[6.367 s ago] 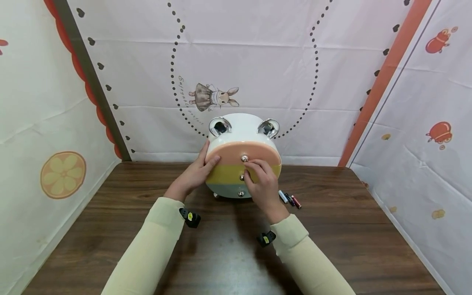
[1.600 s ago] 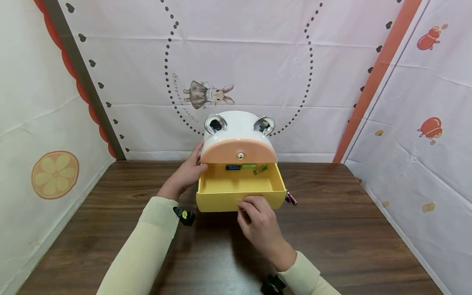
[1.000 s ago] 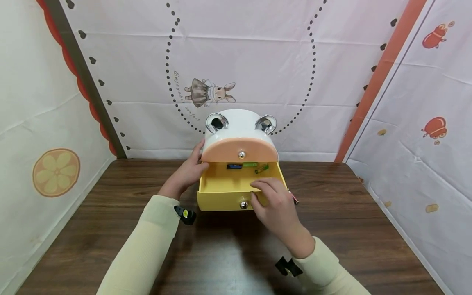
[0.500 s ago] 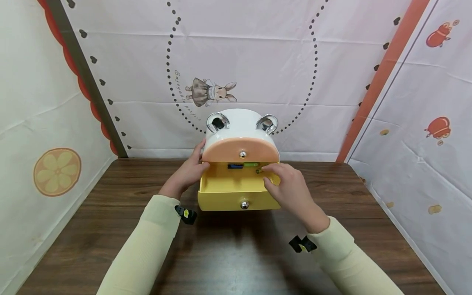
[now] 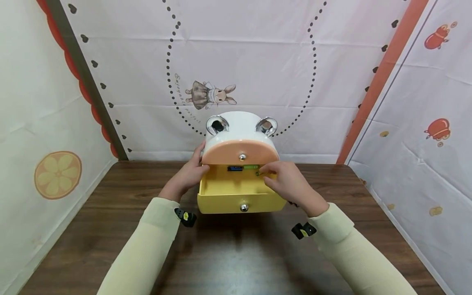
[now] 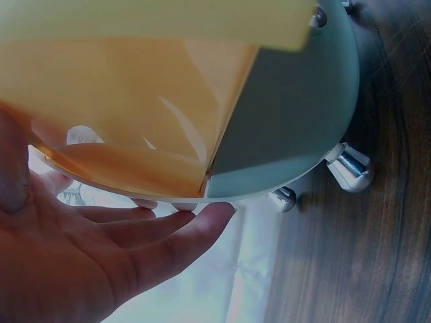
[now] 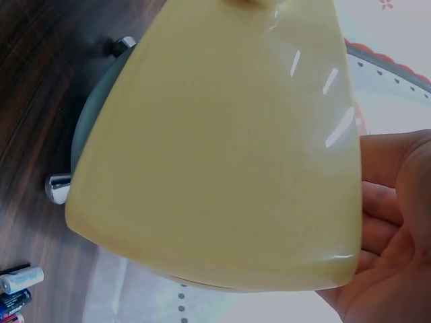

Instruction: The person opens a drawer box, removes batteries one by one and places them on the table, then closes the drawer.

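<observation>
A small white drawer cabinet with silver ear-like rings stands on the table, its yellow drawer pulled out. At the drawer's back lie a dark blue battery and a light green battery. Reaching over the drawer's right side, my right hand pinches another green battery between thumb and forefinger. In the right wrist view the drawer front hides the fingertips. My left hand rests on the cabinet's left side, fingers fairly straight along the wall, thumb at the front edge.
Beside the cabinet on the right, a pale battery, a dark battery and a red one lie on the table. Patterned cloth walls enclose the back and both sides. Above the drawer is a shut peach drawer.
Earlier the yellow drawer was shut; my right hand has pulled it out, let go of its knob, moved into the drawer's right side and taken hold of a green battery. The left hand stays.
</observation>
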{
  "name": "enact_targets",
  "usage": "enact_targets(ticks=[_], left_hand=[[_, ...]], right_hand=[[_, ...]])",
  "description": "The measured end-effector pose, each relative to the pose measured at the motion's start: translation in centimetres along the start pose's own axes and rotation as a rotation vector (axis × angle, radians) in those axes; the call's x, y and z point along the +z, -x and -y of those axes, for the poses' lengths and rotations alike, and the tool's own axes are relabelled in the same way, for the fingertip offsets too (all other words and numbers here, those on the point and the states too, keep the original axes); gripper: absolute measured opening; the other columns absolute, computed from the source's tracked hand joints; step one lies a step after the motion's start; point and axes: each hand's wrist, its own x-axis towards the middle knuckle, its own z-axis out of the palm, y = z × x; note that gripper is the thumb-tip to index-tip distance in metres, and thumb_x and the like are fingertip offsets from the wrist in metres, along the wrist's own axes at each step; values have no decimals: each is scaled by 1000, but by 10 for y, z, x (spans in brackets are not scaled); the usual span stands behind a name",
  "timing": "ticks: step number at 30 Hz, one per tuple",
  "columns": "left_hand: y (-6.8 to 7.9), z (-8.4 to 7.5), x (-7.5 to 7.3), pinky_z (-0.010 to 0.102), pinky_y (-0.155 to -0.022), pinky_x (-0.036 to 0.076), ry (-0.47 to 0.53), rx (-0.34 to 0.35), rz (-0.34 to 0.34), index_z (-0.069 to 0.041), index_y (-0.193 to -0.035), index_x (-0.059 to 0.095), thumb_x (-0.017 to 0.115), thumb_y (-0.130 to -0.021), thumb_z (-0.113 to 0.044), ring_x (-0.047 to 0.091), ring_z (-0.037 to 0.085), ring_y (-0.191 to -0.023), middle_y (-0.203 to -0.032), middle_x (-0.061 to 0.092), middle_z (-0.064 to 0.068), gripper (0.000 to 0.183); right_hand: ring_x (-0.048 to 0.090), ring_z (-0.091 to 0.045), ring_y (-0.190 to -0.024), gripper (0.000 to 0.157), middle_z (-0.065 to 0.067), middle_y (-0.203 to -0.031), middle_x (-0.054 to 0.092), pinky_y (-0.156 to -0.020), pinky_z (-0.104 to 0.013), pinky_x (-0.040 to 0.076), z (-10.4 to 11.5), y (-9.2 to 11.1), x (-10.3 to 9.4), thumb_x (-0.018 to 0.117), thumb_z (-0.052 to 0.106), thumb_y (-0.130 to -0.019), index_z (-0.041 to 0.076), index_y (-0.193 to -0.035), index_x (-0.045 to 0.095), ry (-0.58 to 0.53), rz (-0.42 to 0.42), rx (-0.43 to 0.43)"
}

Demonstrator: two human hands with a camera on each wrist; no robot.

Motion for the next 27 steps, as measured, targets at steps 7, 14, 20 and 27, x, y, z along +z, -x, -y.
enact_targets(ticks=[7,14,20,27], left_hand=[[1,4,1,52,-104,30,-3,-9,-7,-36,-145,-6,44,-86,-12,31,33,-132,-150,20,15,81],[-1,1,0,51,-104,31,-7,-10,-6,-40,-144,-6,44,-86,-12,32,33,-131,-150,21,15,81],[-2,3,-1,51,-103,31,-4,-6,0,-41,-143,-5,44,-87,-12,34,33,-130,-149,22,16,80],[-2,2,0,51,-102,33,2,-2,-2,-40,-144,-4,44,-86,-11,38,34,-128,-149,23,16,81]], right_hand=[[61,-20,-90,23,-2,-99,70,-77,-36,47,-5,-10,7,59,14,-80,13,-99,71,66,113,-31],[61,-21,-93,21,-4,-98,69,-80,-36,48,-7,-22,9,62,10,-79,10,-98,71,105,179,-129],[48,-15,-68,16,-3,-78,67,-63,-26,36,-9,-31,16,59,2,-75,7,-85,71,123,188,-212],[27,-10,-52,13,5,-54,27,-52,-23,23,-7,-40,20,54,0,-74,10,-68,58,201,312,-235]])
